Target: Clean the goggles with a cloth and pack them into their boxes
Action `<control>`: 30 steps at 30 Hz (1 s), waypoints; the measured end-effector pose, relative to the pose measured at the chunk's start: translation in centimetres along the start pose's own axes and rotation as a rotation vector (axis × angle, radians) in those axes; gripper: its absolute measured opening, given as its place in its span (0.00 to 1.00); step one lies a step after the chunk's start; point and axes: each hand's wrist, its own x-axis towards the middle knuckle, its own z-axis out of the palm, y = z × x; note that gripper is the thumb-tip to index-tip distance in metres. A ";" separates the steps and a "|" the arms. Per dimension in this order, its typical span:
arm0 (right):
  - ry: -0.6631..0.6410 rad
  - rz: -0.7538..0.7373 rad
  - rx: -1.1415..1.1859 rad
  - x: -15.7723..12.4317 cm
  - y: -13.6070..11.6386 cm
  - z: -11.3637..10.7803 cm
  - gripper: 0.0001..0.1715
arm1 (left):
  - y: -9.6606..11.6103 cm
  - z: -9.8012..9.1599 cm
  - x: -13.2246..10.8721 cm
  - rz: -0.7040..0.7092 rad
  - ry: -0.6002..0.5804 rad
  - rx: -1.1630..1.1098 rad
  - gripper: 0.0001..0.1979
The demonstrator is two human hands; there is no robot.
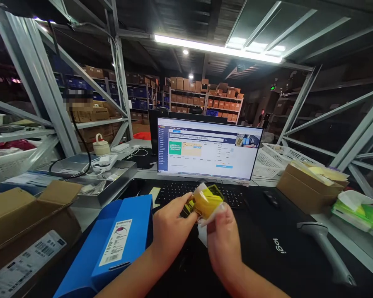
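Above the keyboard, a pair of yellow-lensed glasses is held up between my two hands. My left hand is closed round one side of them, thumb and fingers pinching near the dark frame. A white cloth or tissue is in my right hand, pressed against the yellow lens; its fingers are curled behind. Part of the glasses is covered by the hands and the cloth. To the left of my left hand lies a blue box with a white label picturing eyewear.
A monitor stands behind the keyboard. An opened cardboard box is at the left. On the right are a mouse, a barcode scanner, a carton of papers and a green tissue pack. White baskets sit behind.
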 end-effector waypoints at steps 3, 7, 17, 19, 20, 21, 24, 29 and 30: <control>-0.010 -0.214 -0.331 -1.0 1.4 -0.2 0.32 | 0.2 0.1 -0.2 0.021 0.024 0.000 0.19; -0.066 -0.198 -0.380 -0.1 1.0 -0.9 0.32 | -0.2 0.0 0.1 -0.012 0.002 0.017 0.19; 0.059 0.246 0.195 2.9 -1.7 -1.8 0.26 | -1.7 0.0 0.9 -0.151 -0.044 0.040 0.17; -0.010 0.263 0.149 3.0 -1.5 -2.0 0.31 | -1.7 0.0 0.9 -0.157 -0.055 0.042 0.16; -0.053 0.266 0.113 3.1 -1.4 -2.1 0.31 | -1.7 0.0 0.9 -0.160 -0.058 0.046 0.16; -0.096 0.268 0.074 3.2 -1.4 -2.4 0.29 | -1.7 0.0 0.9 -0.159 -0.059 0.051 0.16; -0.176 0.262 -0.033 3.9 -2.1 -3.5 0.22 | -1.7 -0.2 1.0 -0.132 -0.051 0.087 0.17; -0.308 0.371 -0.014 4.9 -4.7 -5.0 0.18 | -1.6 -0.4 1.0 -0.020 0.044 0.197 0.17; -0.292 0.396 0.028 4.8 -5.0 -5.0 0.18 | -1.6 -0.4 1.0 0.012 0.064 0.209 0.17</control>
